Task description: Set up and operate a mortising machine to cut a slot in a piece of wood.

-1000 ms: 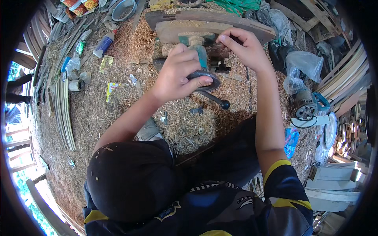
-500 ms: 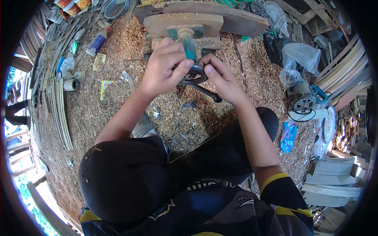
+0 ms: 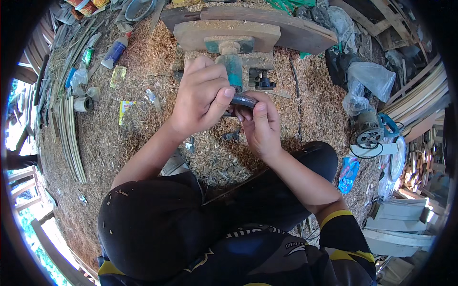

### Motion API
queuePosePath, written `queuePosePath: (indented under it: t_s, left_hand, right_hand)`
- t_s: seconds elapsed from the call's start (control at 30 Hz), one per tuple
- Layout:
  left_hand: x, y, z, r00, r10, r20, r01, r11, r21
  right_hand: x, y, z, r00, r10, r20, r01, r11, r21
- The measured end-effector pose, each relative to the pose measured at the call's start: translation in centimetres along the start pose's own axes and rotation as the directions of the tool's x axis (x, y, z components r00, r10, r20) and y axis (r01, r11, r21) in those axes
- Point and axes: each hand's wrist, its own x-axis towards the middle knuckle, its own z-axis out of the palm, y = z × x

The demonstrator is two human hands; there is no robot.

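A black handwheel (image 3: pixel 245 100) sits at the near end of a green metal cylinder (image 3: pixel 231 71), seen nearly edge-on between my hands. My left hand (image 3: pixel 200 97) is closed at the wheel's left side, thumb pointing up along the rim. On the right, my right hand (image 3: pixel 263 125) grips the rim with its thumb on top and fingers curled beneath. Much of the wheel is hidden by my fingers. Beyond the cylinder, a green plate lies against a wooden block (image 3: pixel 229 32), dusted with shavings, in front of a long dark board (image 3: pixel 305 34).
Wood shavings (image 3: pixel 143 114) cover the ground around my bent legs. To the right lie a power tool (image 3: pixel 369 131), clear plastic bags (image 3: pixel 369 78) and stacked wood strips (image 3: pixel 415 90). A bottle (image 3: pixel 115 51), a yellow packet (image 3: pixel 126 112) and long strips (image 3: pixel 71 138) lie left.
Both hands and the wheel sit lower in the view. The wheel now shows edge-on, and its crank handle is out of sight. My right hand has shifted under the rim.
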Motion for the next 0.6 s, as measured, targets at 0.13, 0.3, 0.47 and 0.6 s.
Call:
queuePosePath:
  t_s: [0.13, 0.3, 0.47, 0.6]
  left_hand:
    - [-0.4, -0.3, 0.5, 0.998, -0.002, -0.055, 0.001, 1.0, -0.023]
    - [-3.5, -1.5, 3.0, 0.936, -0.068, -0.347, 0.045, 0.996, -0.075]
    - [-3.6, -1.5, 3.5, 0.936, -0.074, -0.344, 0.053, 0.996, -0.07]
    - [-3.3, -1.4, 3.1, 0.944, -0.073, -0.322, 0.05, 0.996, -0.078]
  right_hand:
    - [0.0, -1.2, -0.1, 0.999, 0.036, -0.029, -0.038, 0.997, -0.069]
    - [2.2, -6.3, 2.9, 0.979, 0.203, 0.004, -0.165, 0.807, -0.567]
    - [2.4, -6.6, 2.6, 0.969, 0.246, 0.016, -0.183, 0.76, -0.624]
    - [2.9, -5.4, 1.4, 0.97, 0.238, 0.048, -0.193, 0.878, -0.439]
